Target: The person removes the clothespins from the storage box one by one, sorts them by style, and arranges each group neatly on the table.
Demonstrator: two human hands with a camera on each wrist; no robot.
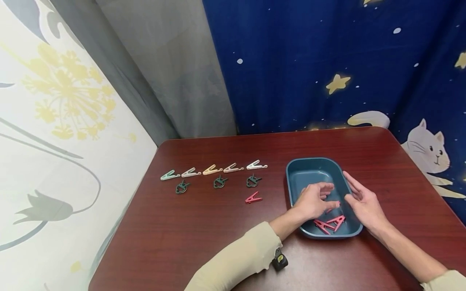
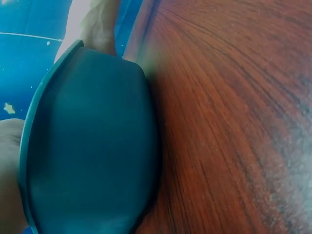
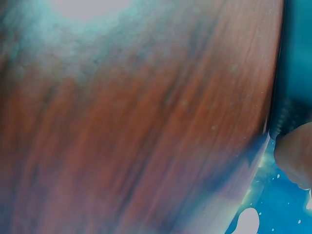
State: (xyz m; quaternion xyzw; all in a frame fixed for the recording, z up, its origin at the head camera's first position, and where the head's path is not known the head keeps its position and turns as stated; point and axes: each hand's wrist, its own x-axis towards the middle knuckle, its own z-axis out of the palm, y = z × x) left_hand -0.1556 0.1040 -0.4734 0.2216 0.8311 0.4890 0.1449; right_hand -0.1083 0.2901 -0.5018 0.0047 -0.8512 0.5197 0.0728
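Observation:
A blue-green plastic bin [image 1: 313, 163] stands on the table, with several pink clothespins [image 1: 323, 226] in its near end. My left hand [image 1: 314, 199] is inside the bin above them, its thumb and fingers apart. One clothespin lies partly hidden under that thumb, and I see nothing held between the fingers. My right hand [image 1: 367, 206] grips the bin's right wall, thumb at the rim and fingers along the outside. The left wrist view shows mostly the bin's outer wall [image 2: 92, 141]. In the right wrist view only a bit of a hand [image 3: 297, 153] appears beside the bin.
Left of the bin, pale clothespins in green, white [image 1: 257, 165], yellow [image 1: 212, 169] and beige form a row. Below them lie three dark green round clips [image 1: 220, 182] and one pink clothespin [image 1: 253, 197]. Curtains [image 1: 291, 81] hang behind the dark red table [image 1: 189, 226].

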